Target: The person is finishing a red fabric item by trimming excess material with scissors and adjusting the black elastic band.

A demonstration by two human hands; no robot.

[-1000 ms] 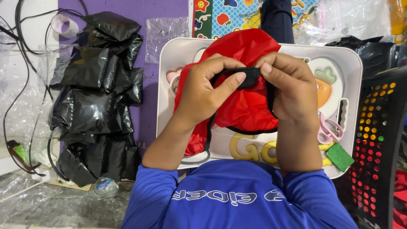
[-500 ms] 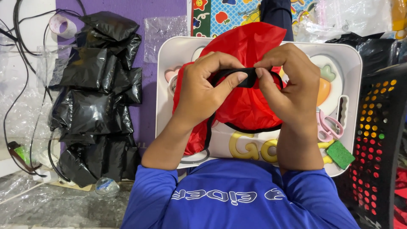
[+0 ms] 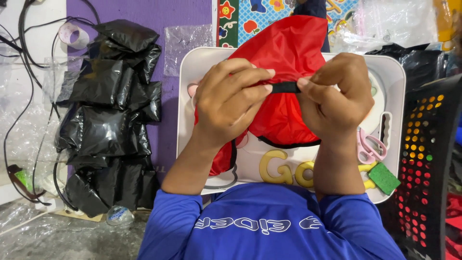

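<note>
A red fabric garment (image 3: 284, 72) with a black strap (image 3: 284, 87) lies bunched on a white tray (image 3: 392, 72). My left hand (image 3: 231, 101) pinches the left end of the strap and presses on the red cloth. My right hand (image 3: 337, 98) pinches the strap's right end between thumb and forefinger. The strap is pulled taut between both hands. Black trim runs along the garment's lower edge (image 3: 288, 144).
A pile of black plastic packets (image 3: 110, 120) lies left on a purple mat. Pink scissors (image 3: 368, 147) and a green sponge (image 3: 384, 178) sit on the tray's right side. A black perforated basket (image 3: 428, 159) stands at the right. Cables (image 3: 29, 58) run along the left.
My hands have drawn apart slightly, exposing a short stretch of the black strap between the fingertips. The red garment has shifted a little upward.
</note>
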